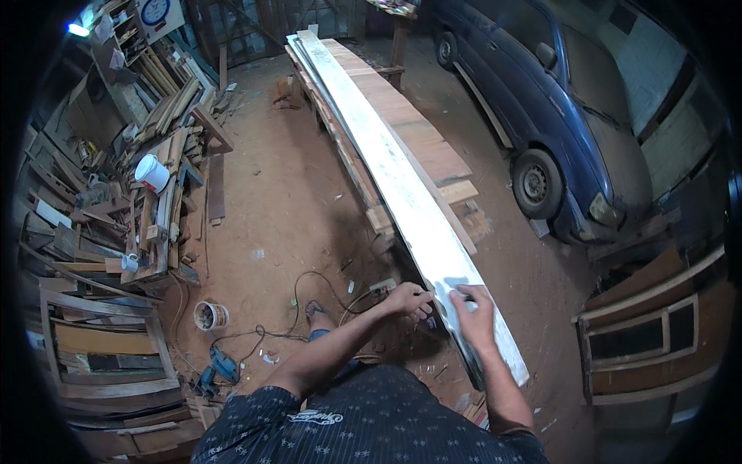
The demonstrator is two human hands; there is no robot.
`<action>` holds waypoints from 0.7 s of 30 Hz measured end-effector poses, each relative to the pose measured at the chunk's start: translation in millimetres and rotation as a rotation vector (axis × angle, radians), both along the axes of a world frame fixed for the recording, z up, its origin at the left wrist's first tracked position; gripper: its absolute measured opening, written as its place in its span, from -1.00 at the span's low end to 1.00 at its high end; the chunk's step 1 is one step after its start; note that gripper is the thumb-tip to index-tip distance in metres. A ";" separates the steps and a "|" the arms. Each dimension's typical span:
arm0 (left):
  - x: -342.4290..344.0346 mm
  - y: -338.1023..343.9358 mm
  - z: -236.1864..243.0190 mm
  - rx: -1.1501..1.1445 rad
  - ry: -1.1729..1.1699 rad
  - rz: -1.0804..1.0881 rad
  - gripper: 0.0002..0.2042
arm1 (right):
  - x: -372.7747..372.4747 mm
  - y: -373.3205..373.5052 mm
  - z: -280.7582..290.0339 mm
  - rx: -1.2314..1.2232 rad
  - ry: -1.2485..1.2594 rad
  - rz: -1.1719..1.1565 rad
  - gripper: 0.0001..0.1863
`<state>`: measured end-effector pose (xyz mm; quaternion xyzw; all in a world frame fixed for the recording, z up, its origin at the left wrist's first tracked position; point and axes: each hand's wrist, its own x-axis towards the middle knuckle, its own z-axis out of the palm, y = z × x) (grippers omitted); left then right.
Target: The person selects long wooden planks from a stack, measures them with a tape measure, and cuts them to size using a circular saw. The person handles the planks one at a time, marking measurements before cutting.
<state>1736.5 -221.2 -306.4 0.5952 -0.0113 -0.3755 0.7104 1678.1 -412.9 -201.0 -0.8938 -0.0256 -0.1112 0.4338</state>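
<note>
A long white-faced plank [386, 166] runs from my front right toward the back, lying over other boards. My right hand [475, 313] rests on the near end of the plank, its thumb and fingers apart at the left edge. Just left of that edge, my left hand [412, 300] has its fingers curled and pinched together. Whether something small is between them I cannot make out. Below the plank's near end, the dark edge of another board shows.
Reddish-brown boards [410, 124] lie beside the plank. A blue car [533, 85] stands at the right. On the floor at the left are a blue power tool [224, 365], cables and a small bucket [211, 315]. Scrap wood with a white bucket [152, 173] fills the left side.
</note>
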 end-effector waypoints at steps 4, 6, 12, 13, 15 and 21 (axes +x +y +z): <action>48.5 88.9 -16.2 -0.232 -0.005 0.474 -0.47 | 78.0 122.5 -26.6 0.426 0.222 0.111 -0.65; 84.5 142.7 23.2 -0.078 -0.123 0.825 -0.38 | 123.7 175.1 -61.1 0.747 0.519 0.086 -0.49; 164.8 309.4 137.6 0.230 -0.909 1.028 -0.39 | 266.0 363.8 -112.2 1.152 1.124 0.010 -0.40; 183.3 324.1 137.2 0.203 -0.871 1.007 -0.38 | 282.0 410.3 -106.8 1.217 0.867 0.341 -0.41; 215.0 374.9 115.7 0.076 -0.622 0.985 -0.36 | 298.1 492.6 -70.2 1.129 0.665 0.568 -0.44; 282.1 511.9 84.8 -0.613 0.143 0.971 -0.30 | 343.9 588.3 69.9 0.221 -0.314 0.982 -0.41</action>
